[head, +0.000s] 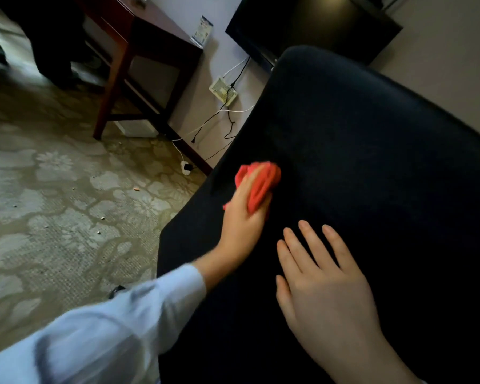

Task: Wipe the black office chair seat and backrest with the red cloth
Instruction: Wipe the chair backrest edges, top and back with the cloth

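1. Across the right half of the view spread the black office chair (372, 176), its dark fabric running from the bottom edge up to a rounded upper corner. Where the seat ended and the backrest began could not be told.
2. Left of the chair lay a pale carpet (53, 203) with a flower pattern and a few small crumbs on it.
3. Beyond the carpet a reddish-brown wooden table (139, 51) stood against the wall.
4. A light-blue sleeve (108, 333), blurred, reached in from the lower left corner.
5. The right hand (324, 289) lay palm down on the chair fabric, fingers straight and slightly spread, holding nothing.
6. The left hand (244, 220) gripped the red cloth (261, 181), fingers curled round it, near the chair's left edge.
7. The cloth was bunched up, showed above and beside the fingers, and touched the dark fabric.
8. A white router (223, 91) sat against the wall beside the table, with cables (214, 117) trailing down to the floor.
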Tool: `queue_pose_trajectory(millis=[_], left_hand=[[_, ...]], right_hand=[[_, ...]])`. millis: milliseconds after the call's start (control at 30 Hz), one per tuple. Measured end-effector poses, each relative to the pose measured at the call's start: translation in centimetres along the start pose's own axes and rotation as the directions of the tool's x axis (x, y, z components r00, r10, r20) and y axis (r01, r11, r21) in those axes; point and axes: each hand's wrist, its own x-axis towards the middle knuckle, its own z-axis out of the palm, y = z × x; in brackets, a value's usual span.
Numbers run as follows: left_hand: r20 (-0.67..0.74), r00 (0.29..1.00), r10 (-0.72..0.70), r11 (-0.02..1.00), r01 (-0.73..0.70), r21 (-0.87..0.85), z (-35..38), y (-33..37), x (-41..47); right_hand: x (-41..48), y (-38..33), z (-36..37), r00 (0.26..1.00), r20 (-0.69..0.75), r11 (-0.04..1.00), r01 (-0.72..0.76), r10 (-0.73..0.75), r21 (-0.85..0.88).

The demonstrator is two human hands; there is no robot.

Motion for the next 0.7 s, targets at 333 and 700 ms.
queue_pose_trajectory(millis=[333, 700], left_hand=[[0.007, 0.995, 0.104, 0.994, -0.104, 0.041, 0.0, -2.3, -4.4], [-0.097, 0.974, -0.205, 0.972, 0.215, 0.099, 1.1, -0.6, 8.5]], right_hand=[[-1.7, 0.2, 0.5, 0.999, 0.034, 1.000, 0.017, -0.018, 0.025], [-0.1, -1.4, 0.6, 0.985, -0.171, 0.994, -0.007, 0.026, 0.107]])
